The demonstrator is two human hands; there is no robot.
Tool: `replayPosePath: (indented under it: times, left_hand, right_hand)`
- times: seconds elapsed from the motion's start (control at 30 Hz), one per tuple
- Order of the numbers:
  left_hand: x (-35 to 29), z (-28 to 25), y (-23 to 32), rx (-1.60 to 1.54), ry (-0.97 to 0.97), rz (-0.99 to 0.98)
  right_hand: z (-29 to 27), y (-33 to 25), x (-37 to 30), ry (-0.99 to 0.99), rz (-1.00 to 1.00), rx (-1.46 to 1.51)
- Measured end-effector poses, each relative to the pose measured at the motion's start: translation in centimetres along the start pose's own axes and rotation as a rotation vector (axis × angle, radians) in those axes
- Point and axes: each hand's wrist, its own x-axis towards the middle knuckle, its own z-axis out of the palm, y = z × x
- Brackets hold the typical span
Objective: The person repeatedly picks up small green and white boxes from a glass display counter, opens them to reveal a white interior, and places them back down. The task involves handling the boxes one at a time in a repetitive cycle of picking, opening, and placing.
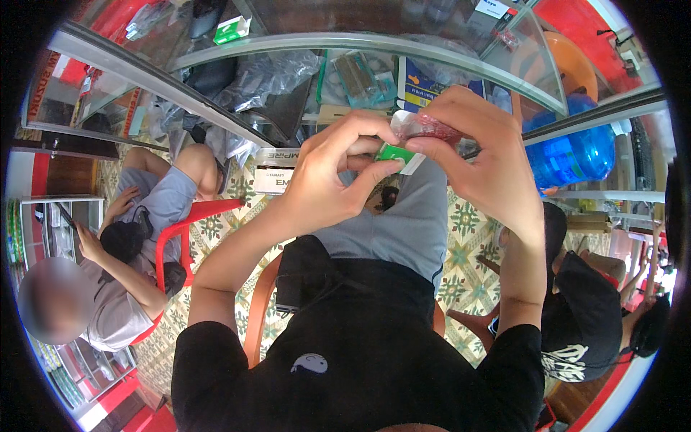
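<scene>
Both my hands are raised in front of the glass display case (pixel 345 45), close together. Between the thumb and fingers of my left hand (pixel 335 162) is a small green and white box (pixel 396 155). A small clear plastic bag with red on it (pixel 432 128) is pinched by my right hand (pixel 484 147), right above the box. A pale flap or piece (pixel 402 124) shows between the two; I cannot tell which it belongs to. My right thumb tip touches or nearly touches the box. The contents of bag and box cannot be made out.
Another green and white box (pixel 232 30) lies on the glass. Crumpled clear plastic (pixel 270 79) and packets fill the case. White boxes (pixel 273 180) stand left of my knees, a blue water bottle (pixel 576 151) at right. People sit on both sides, one on a red chair (pixel 173 245).
</scene>
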Motion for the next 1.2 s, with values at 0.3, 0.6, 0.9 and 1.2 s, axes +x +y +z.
replayPosePath:
  times: [0.3,0.6,0.9,1.2]
  left_hand:
    - [-0.3,0.1,-0.4,0.0,0.037,0.012]
    - [-0.4,0.1,-0.6,-0.101,0.087,0.034]
    - [-0.7,0.4,-1.3,-0.113,0.104,0.087]
    - [-0.4,0.5,-1.2,-0.104,0.137,0.122]
  right_hand:
    - [0.2,0.9,-0.3,-0.075,-0.015,-0.028]
    - [0.0,0.6,-0.2,-0.085,-0.028,0.006]
    - [0.6,1.7,-0.9,-0.047,-0.063,0.073]
    - [2.2,1.7,-2.3,0.232,-0.095,0.109]
